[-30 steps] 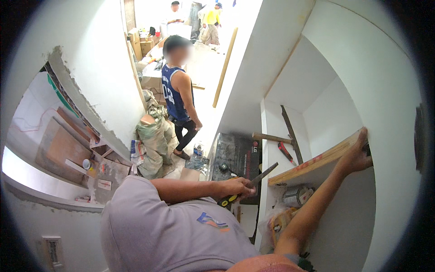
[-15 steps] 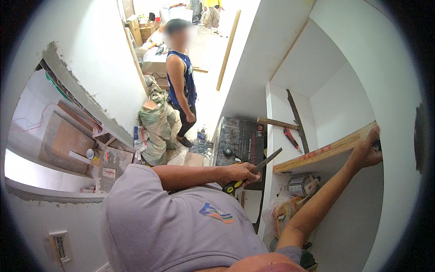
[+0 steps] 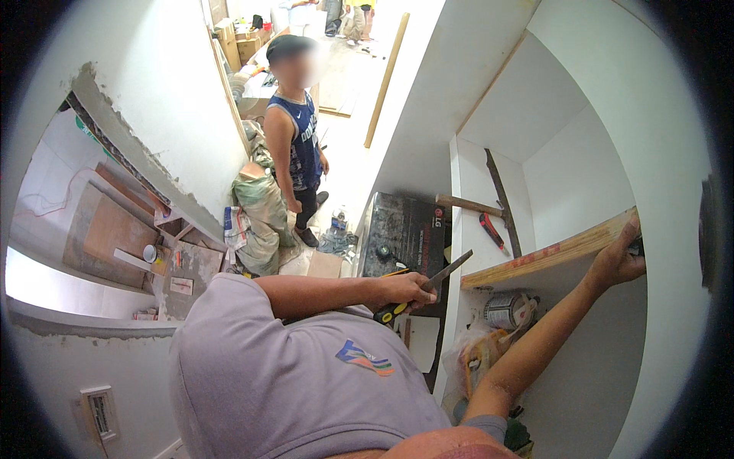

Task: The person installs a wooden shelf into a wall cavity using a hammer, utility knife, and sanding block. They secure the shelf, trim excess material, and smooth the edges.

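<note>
Held in front of my chest, my left hand (image 3: 409, 293) is closed on a flat file (image 3: 449, 271), its grey blade pointing up and right. The file's yellow and black handle (image 3: 390, 312) shows below the fingers. My right arm reaches to the far right end of a shelf board (image 3: 547, 250) with a raw wooden front edge. There my right hand (image 3: 618, 258) is closed against the board's end, a small dark thing between its fingers that I cannot make out. On the shelf lie a red and black utility knife (image 3: 493, 233) and a wooden-handled tool (image 3: 470, 205) with a long dark head.
Below the shelf sit a can (image 3: 511, 311) and a plastic bag (image 3: 478, 356). A dusty black box (image 3: 401, 233) stands left of the cabinet. A person in a blue sleeveless shirt (image 3: 294, 138) stands in the passage beside stuffed sacks (image 3: 256, 218). A wall opening (image 3: 99, 222) is at the left.
The person in the passage has shifted slightly left and turned, with the arms held differently. My file has tilted a little; both my hands stay in nearly the same places.
</note>
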Motion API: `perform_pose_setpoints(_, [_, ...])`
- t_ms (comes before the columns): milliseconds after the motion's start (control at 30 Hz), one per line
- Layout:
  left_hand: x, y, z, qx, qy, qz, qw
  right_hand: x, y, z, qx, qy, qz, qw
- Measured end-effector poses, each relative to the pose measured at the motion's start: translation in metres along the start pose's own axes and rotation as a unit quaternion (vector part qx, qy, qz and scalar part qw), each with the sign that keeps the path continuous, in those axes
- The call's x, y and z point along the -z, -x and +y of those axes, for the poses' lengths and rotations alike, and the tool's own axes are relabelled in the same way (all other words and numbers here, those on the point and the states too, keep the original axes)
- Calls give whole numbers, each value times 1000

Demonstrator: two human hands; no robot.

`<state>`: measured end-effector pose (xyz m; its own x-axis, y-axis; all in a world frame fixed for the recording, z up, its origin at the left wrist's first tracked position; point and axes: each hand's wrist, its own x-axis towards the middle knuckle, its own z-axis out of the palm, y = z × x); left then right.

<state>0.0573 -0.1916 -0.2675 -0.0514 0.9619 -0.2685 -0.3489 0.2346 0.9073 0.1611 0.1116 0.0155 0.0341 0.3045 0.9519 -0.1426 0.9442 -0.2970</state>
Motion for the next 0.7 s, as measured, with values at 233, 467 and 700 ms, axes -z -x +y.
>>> perform_pose_setpoints(233, [-5, 4, 2, 16, -11, 0, 1000, 3, 3, 0, 41, 30, 26, 998])
perform_pose_setpoints(467, [-12, 1, -1, 31, -63, -18, 997, -12, -6, -19, -68, 79, 65, 992])
perform_pose_setpoints(700, [-4, 5, -6, 37, -64, 10, 997, -1, -4, 0, -41, 95, 35, 994])
